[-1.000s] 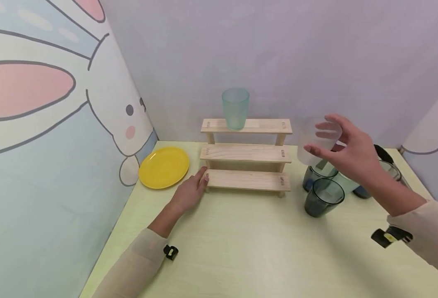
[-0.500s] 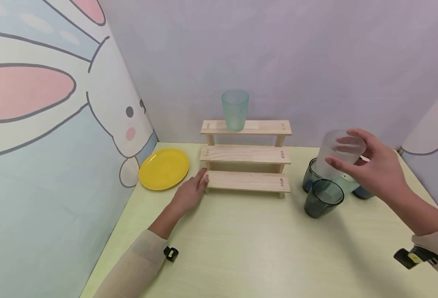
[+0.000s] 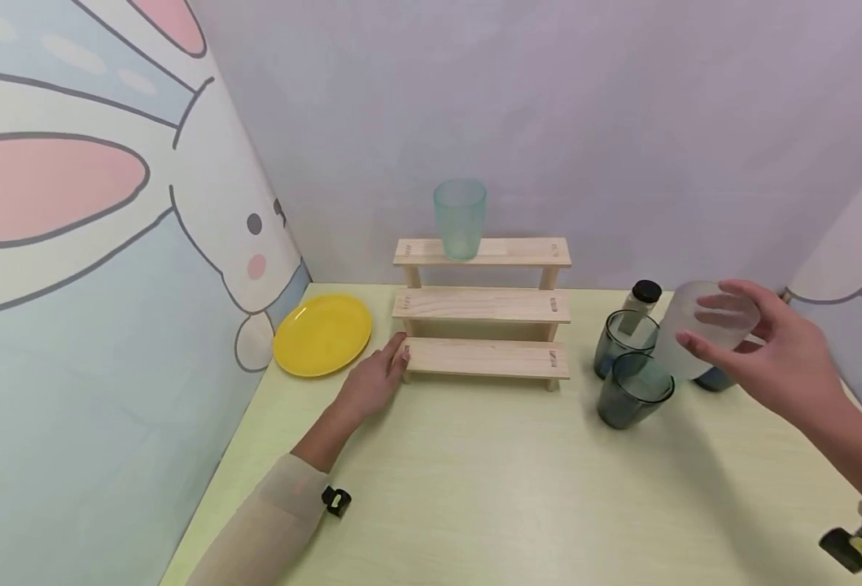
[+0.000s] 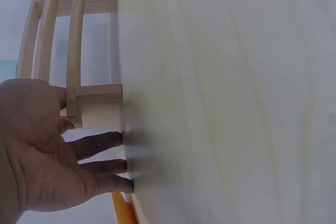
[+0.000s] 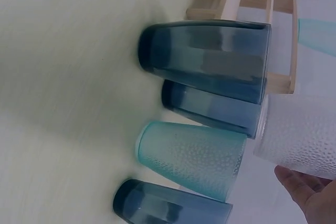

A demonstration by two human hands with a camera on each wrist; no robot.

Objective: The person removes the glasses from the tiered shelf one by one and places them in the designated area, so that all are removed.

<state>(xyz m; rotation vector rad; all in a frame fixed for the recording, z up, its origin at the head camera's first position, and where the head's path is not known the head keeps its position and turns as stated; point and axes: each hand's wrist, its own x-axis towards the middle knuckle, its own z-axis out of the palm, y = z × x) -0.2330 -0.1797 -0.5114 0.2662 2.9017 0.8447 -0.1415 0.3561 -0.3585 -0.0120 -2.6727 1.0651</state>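
Note:
My right hand [image 3: 775,346] holds a clear frosted tumbler [image 3: 683,317] between thumb and fingers, raised over the group of tumblers at the right. Its pebbled side shows in the right wrist view. Below it stand dark blue-grey tumblers [image 3: 634,399] and a teal pebbled tumbler [image 5: 191,156], which the held one largely hides in the head view. My left hand [image 3: 368,381] touches the left end of the lowest step of a three-step wooden shelf [image 3: 485,358]. Its thumb lies at the board's corner, the other fingers extend down to the table. Another teal tumbler [image 3: 461,224] stands upright on the top step.
A yellow plate [image 3: 321,335] lies left of the shelf, near the rabbit-printed side wall [image 3: 218,228]. Behind the dark tumblers stands a small clear bottle with a black lid [image 3: 646,291]. A plain wall [image 3: 533,122] rises behind the table [image 3: 474,480].
My right hand has moved right and lower in view with the frosted tumbler, uncovering the black-lidded bottle. My left hand stays at the shelf's end.

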